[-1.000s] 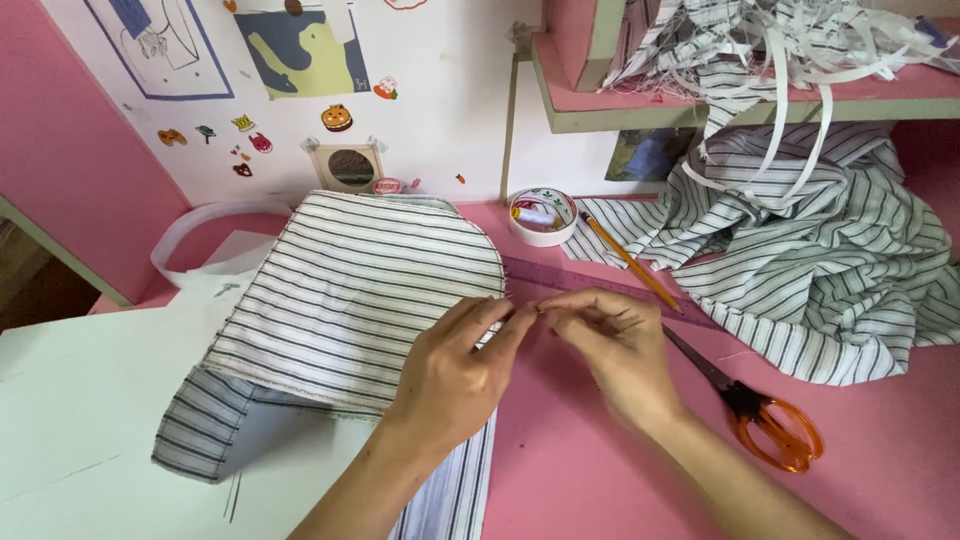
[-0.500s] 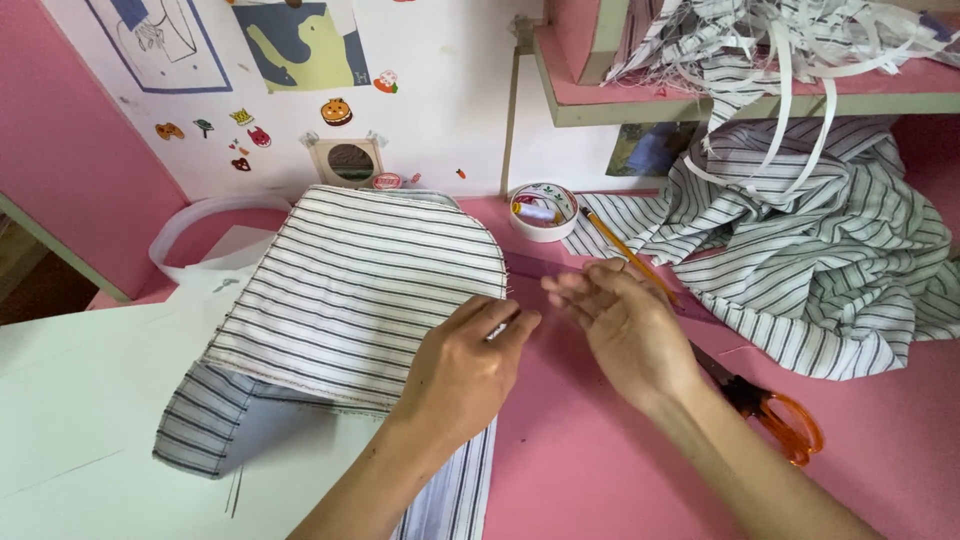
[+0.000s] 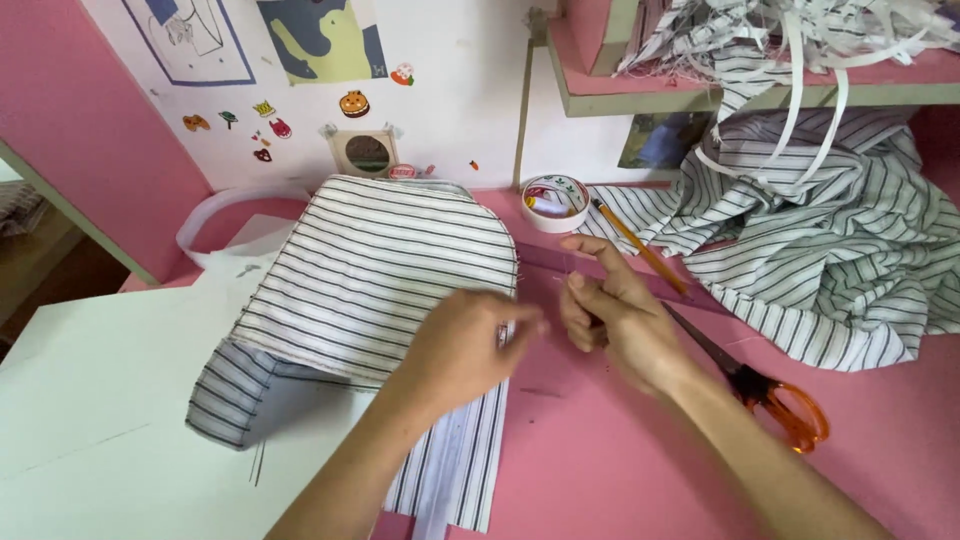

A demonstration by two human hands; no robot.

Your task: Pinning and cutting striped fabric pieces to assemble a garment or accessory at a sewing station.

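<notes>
A striped fabric piece [image 3: 380, 270] with a rounded top lies on the pink table over a white paper sheet [image 3: 100, 400]. My left hand [image 3: 470, 340] is blurred by motion. Its fingertips pinch the right edge of this fabric piece. My right hand [image 3: 615, 315] hovers just right of that edge above the pink tabletop [image 3: 600, 450]. Its fingers are curled with the thumb against them and the index finger half raised. Nothing shows between them.
Orange-handled scissors [image 3: 780, 405] lie right of my right wrist. A pencil [image 3: 640, 245] and a small round tin [image 3: 556, 200] are behind the hands. A heap of striped cloth [image 3: 830, 260] fills the right. A shelf [image 3: 700, 95] holds fabric strips. A white hoop [image 3: 215, 215] rests at the left.
The hands met at the fabric's right edge a second ago and have drawn slightly apart. My left hand slid down along the edge, and my right hand lifted its index finger.
</notes>
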